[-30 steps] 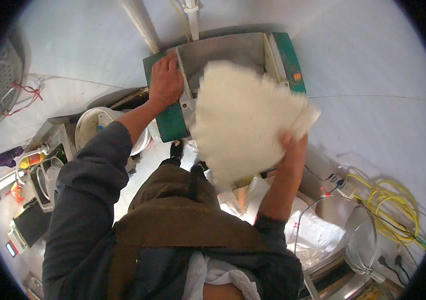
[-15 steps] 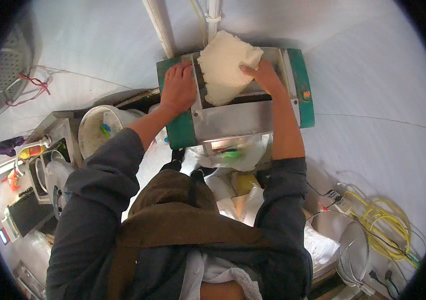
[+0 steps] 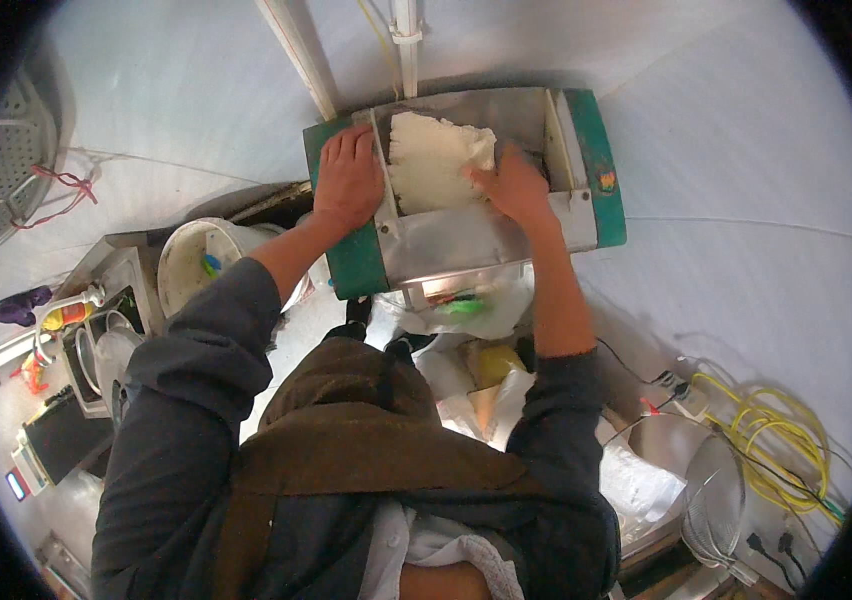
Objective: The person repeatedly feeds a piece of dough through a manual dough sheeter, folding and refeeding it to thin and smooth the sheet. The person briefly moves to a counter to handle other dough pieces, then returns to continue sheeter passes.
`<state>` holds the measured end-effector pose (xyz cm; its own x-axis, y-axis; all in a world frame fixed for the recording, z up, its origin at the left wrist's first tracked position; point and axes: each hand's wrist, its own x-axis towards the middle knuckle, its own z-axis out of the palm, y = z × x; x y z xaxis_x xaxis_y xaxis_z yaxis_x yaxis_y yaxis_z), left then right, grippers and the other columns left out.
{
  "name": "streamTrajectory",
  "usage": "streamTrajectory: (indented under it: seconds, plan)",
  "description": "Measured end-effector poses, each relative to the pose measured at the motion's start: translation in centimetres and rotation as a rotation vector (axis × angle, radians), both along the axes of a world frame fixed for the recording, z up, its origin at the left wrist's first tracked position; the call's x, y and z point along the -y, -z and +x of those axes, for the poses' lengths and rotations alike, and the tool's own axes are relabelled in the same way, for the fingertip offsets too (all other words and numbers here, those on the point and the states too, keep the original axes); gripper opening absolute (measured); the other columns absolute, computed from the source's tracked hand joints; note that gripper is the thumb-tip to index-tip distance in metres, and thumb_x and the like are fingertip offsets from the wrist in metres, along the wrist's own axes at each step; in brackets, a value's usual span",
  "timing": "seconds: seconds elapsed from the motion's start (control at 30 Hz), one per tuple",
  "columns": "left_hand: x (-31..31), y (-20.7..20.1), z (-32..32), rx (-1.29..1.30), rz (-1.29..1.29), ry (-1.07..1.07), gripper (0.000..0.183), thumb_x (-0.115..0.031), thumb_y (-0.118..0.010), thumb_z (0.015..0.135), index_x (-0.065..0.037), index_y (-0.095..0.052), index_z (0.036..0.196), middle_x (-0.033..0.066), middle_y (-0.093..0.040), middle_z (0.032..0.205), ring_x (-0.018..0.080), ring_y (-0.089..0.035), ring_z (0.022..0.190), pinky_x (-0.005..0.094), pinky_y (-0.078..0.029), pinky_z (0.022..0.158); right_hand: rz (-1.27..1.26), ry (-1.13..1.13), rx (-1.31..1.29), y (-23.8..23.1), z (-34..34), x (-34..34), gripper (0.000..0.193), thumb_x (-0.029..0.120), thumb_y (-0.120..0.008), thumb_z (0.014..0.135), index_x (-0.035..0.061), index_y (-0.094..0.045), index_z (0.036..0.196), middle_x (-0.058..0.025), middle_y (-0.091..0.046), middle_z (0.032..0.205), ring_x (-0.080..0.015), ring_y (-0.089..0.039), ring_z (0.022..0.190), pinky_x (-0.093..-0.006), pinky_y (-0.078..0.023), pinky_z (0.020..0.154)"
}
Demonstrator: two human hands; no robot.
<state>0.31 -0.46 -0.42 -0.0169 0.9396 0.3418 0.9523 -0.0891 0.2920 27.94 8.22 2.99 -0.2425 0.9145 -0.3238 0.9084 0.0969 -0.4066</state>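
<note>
A slab of pale dough (image 3: 436,160) with ragged edges lies in the metal trough of a green-ended dough roller machine (image 3: 466,240). At the slab's right edge, my right hand (image 3: 516,185) is closed on the dough, its thumb on top and the other fingers partly hidden. My left hand (image 3: 349,180) rests on the machine's green left end, fingers laid over the top beside the trough's metal side. It holds no loose thing. Whatever lies under the dough, deeper in the trough, is hidden.
A white bucket (image 3: 191,262) stands left of the machine, near a metal sink (image 3: 136,275). Plastic bags (image 3: 486,310) lie below the machine. To the right are a wire strainer (image 3: 714,510), a power strip (image 3: 688,398) and a coiled yellow cable (image 3: 776,440).
The dough has dropped lower into the trough and now shows less of its length. My right hand has moved down and slightly left with it. My left hand stays on the machine's end.
</note>
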Motion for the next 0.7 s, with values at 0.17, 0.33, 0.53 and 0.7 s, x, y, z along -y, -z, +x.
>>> streamTrajectory:
  seconds: [0.17,0.33,0.53,0.7]
  plan:
    - [0.0,-0.5,0.2,0.005,-0.031,0.014,0.043,-0.012,-0.06,0.093,0.0,-0.058,0.134,0.0177,-0.057,0.142,0.0398,-0.052,0.134,0.0512,-0.039,0.118,-0.134,0.561,-1.374,-1.9,5.0,9.5,0.045,0.034,-0.072,0.103,-0.0041,-0.069,0.127,-0.0195,-0.075,0.121,-0.0285,-0.073,0.11,-0.0457,-0.058,0.097]
    - [-0.3,-0.1,0.3,0.014,-0.013,0.019,0.043,-0.013,-0.059,0.094,0.001,-0.058,0.134,0.0178,-0.057,0.143,0.0401,-0.051,0.135,0.0516,-0.039,0.118,-0.647,0.303,-1.445,10.9,11.3,21.8,0.041,0.032,-0.074,0.102,-0.0017,-0.071,0.125,-0.0201,-0.075,0.119,-0.0324,-0.072,0.112,-0.0488,-0.059,0.1]
    - [0.1,-0.5,0.2,-0.033,-0.034,-0.005,0.042,-0.013,-0.058,0.096,0.001,-0.057,0.135,0.0174,-0.056,0.146,0.0397,-0.05,0.137,0.0518,-0.038,0.119,-0.625,0.961,-1.555,23.6,3.9,23.7,0.051,0.039,-0.063,0.105,0.002,-0.061,0.14,-0.0179,-0.065,0.14,-0.032,-0.06,0.131,-0.0503,-0.046,0.115]
    - [-1.1,0.0,0.8,-0.014,-0.011,0.045,0.042,-0.014,-0.058,0.097,0.0,-0.057,0.136,0.0168,-0.056,0.146,0.039,-0.05,0.137,0.052,-0.037,0.119,0.094,0.25,-0.938,34.0,1.4,18.9,0.059,0.044,-0.057,0.106,0.0046,-0.055,0.15,-0.0164,-0.059,0.153,-0.0324,-0.053,0.143,-0.0506,-0.037,0.125]
